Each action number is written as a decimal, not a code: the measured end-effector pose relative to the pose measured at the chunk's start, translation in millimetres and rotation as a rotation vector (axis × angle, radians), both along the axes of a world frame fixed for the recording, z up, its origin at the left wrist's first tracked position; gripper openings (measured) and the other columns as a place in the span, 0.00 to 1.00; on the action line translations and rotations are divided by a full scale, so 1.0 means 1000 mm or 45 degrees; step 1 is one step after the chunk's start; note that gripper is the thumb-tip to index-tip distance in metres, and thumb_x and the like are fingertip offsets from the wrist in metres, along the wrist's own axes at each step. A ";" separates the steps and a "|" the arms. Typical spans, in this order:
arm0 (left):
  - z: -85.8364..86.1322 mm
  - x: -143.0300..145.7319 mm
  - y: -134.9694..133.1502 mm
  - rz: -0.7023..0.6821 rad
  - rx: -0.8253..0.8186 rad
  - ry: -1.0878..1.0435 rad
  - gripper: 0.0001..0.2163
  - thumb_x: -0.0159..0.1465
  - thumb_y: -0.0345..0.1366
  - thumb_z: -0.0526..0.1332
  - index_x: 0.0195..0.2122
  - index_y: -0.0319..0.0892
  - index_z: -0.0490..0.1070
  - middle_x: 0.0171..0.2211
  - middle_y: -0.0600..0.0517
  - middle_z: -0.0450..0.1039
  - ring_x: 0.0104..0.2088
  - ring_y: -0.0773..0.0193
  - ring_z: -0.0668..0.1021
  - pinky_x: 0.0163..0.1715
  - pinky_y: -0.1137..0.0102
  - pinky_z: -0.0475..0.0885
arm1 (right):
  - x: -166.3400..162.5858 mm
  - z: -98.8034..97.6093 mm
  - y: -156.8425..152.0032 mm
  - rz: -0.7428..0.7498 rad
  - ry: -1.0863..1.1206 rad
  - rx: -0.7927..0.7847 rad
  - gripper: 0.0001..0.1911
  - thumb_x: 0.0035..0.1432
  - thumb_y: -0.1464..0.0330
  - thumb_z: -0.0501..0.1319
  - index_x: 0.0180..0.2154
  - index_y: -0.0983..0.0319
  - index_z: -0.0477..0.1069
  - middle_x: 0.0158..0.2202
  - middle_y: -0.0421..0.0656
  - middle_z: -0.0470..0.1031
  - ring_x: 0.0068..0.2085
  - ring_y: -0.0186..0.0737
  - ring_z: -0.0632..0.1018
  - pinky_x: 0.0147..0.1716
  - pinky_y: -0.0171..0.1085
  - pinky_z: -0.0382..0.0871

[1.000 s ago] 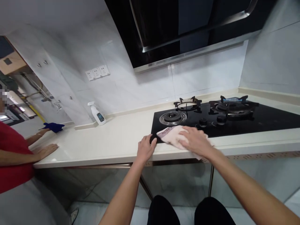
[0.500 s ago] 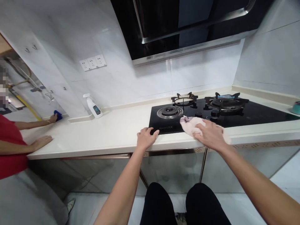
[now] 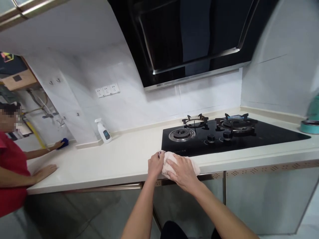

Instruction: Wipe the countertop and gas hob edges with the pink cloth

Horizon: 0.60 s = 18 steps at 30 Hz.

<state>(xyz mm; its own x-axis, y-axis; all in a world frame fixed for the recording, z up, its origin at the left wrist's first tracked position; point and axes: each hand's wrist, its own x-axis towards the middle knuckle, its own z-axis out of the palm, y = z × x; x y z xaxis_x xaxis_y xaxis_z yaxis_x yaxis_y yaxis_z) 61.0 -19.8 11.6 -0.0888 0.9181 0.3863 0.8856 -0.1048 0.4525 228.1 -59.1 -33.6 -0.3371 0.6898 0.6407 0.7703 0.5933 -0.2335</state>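
A pale pink cloth [image 3: 167,163] is bunched at the front edge of the counter, by the near left corner of the black gas stove [image 3: 199,147]. My right hand [image 3: 183,171] grips the cloth from above, fingers bent over it. At the cloth's left end, my left hand [image 3: 156,163] is closed on its edge. The stove's left burner [image 3: 182,133] has no pan support on it; a black pan support [image 3: 195,122] sits behind it, and another stands over the right burner [image 3: 236,125].
A white spray bottle [image 3: 103,131] stands on the white counter [image 3: 107,162] near the wall. At far left, a co-worker in a red shirt [image 3: 11,149] holds a blue cloth [image 3: 63,143]. A range hood [image 3: 194,39] overhangs the stove. A teal round container [image 3: 309,127] sits at right.
My right hand has brought the cloth left, off the stove's front edge, to my left hand. My left hand has closed on the cloth. The view has tilted upward.
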 end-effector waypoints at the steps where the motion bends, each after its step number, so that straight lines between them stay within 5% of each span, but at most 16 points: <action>1: -0.001 -0.001 -0.001 -0.006 0.014 0.000 0.23 0.74 0.51 0.45 0.45 0.45 0.77 0.45 0.44 0.81 0.48 0.52 0.80 0.46 0.65 0.68 | 0.004 -0.002 0.001 0.015 0.016 0.002 0.27 0.66 0.58 0.59 0.64 0.54 0.63 0.66 0.50 0.61 0.60 0.54 0.66 0.57 0.53 0.58; 9: -0.006 -0.008 0.004 -0.015 0.031 -0.007 0.23 0.72 0.52 0.46 0.45 0.45 0.76 0.46 0.45 0.81 0.48 0.52 0.80 0.46 0.65 0.68 | 0.008 -0.004 0.002 0.083 0.115 -0.093 0.36 0.58 0.59 0.65 0.65 0.58 0.62 0.67 0.51 0.62 0.63 0.55 0.65 0.63 0.53 0.56; 13: -0.005 -0.008 0.002 -0.036 0.023 -0.018 0.23 0.72 0.52 0.46 0.45 0.46 0.76 0.46 0.46 0.81 0.49 0.51 0.80 0.48 0.64 0.68 | 0.034 -0.010 0.008 0.171 0.204 -0.147 0.26 0.65 0.59 0.58 0.62 0.56 0.66 0.68 0.46 0.61 0.65 0.48 0.65 0.63 0.48 0.60; 18: -0.008 -0.010 0.004 -0.051 0.073 -0.067 0.21 0.71 0.50 0.47 0.47 0.44 0.74 0.49 0.44 0.79 0.53 0.51 0.78 0.53 0.61 0.68 | 0.098 -0.043 0.025 -0.351 0.345 0.148 0.21 0.72 0.59 0.47 0.52 0.58 0.75 0.61 0.51 0.70 0.64 0.53 0.67 0.65 0.59 0.54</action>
